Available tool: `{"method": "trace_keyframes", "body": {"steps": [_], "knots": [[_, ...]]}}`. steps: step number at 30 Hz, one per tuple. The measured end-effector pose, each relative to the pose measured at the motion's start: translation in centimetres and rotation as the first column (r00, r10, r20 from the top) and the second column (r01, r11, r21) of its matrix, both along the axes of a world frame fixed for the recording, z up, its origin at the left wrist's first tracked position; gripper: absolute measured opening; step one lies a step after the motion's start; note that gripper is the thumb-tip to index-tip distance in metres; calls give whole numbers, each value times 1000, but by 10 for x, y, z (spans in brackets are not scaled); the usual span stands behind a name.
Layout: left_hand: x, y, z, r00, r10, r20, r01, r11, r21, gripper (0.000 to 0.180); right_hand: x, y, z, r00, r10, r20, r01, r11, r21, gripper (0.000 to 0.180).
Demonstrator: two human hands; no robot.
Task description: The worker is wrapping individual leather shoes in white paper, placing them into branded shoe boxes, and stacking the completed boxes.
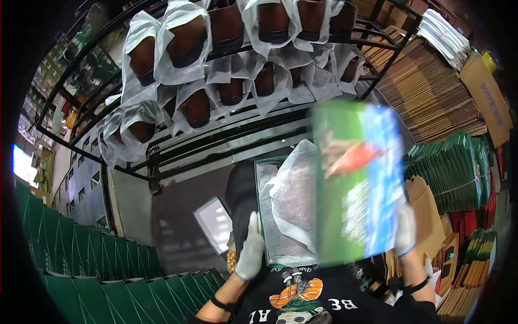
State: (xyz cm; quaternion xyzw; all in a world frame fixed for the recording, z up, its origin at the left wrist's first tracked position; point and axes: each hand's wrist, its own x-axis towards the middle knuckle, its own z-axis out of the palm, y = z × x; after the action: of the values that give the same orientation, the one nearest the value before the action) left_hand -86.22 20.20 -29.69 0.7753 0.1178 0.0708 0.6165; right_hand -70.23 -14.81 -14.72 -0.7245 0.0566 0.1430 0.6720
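Note:
An open shoebox (263,208) rests on my lap, its dark green rim showing on the left. Inside lies white tissue paper (294,189), crumpled up at one edge over something dark that I cannot make out. My left hand (251,251), in a white glove, lies along the box's left wall with its fingers stretched out. In my gloved right hand (404,232) is the box lid (353,183), gripped by its right edge. The lid is smeared by motion, printed in green, blue and orange, and covers the box's right side.
Ahead stands a black metal rack (216,148) with brown shoes (226,27) in white tissue on two levels. Folded green boxes (102,259) line the left. Stacked cardboard (431,86) and bundled green cartons (448,173) crowd the right. A white-faced flat panel (215,224) lies left of my leg.

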Motion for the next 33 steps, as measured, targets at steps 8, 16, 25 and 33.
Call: {"method": "trace_keyframes", "body": {"steps": [8, 16, 25, 33], "knots": [[76, 27, 20, 991, -61, -116, 27, 960, -279, 89, 34, 93, -62, 881, 460, 113, -439, 882, -170, 119], [139, 49, 25, 946, -88, 311, 233, 854, -465, 63, 60, 116, -45, 800, 338, 495, -340, 936, -90, 87], [132, 33, 5, 997, -3, 78, 43, 852, -522, 87, 70, 135, -85, 950, 39, 310, -105, 974, 199, 39], [90, 12, 29, 979, -202, 9, 140, 646, -751, 101, 71, 93, -171, 792, 78, 606, -91, 996, -10, 72]]}}
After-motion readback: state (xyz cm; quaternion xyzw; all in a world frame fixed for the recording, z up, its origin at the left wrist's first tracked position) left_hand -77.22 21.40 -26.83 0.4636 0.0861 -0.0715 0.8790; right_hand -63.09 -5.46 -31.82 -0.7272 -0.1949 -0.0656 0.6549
